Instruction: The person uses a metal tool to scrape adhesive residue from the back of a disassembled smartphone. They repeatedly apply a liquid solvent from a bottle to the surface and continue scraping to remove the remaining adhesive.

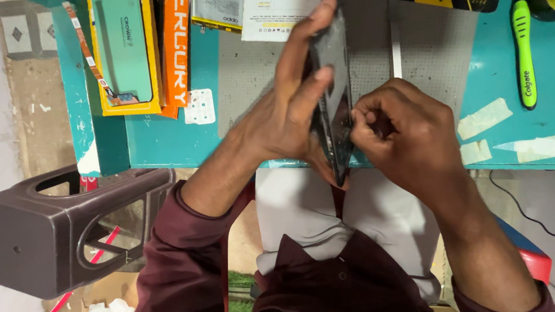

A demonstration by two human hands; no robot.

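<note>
Both hands are up over the table (159, 143). My left hand (287, 110) is wrapped around a dark phone (333, 114), holding it on its edge with fingers pressed flat along it. My right hand (401, 136) is curled tight, pinching at the phone's side; I think it grips a small tool, but I cannot see it well. The phone sits right between my hands, above my lap. If I push too hard, the thin phone could bend, crack, or slip and fall.
</note>
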